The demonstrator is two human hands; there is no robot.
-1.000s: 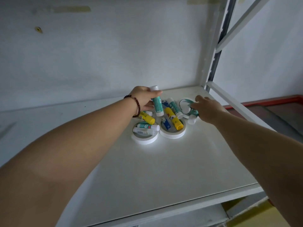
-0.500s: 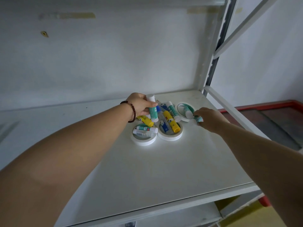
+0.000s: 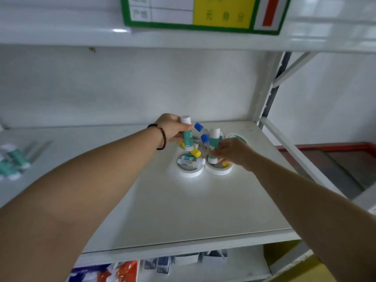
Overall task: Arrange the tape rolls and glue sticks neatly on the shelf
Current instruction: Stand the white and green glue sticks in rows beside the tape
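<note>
2 hands [image 3: 173, 127] [image 3: 232, 152], glue sticks [image 3: 187, 137] partly hidden

We have open room across the front half of the white shelf board [image 3: 183, 210], bare up to its edge. Toward the back, the cluster of flat white tape rolls [image 3: 190, 169] and teal, yellow and blue-capped glue sticks [image 3: 191, 158] blocks the way. The white upper shelf [image 3: 81, 35] limits room overhead, and the white corner post [image 3: 266, 110] closes the right
</note>
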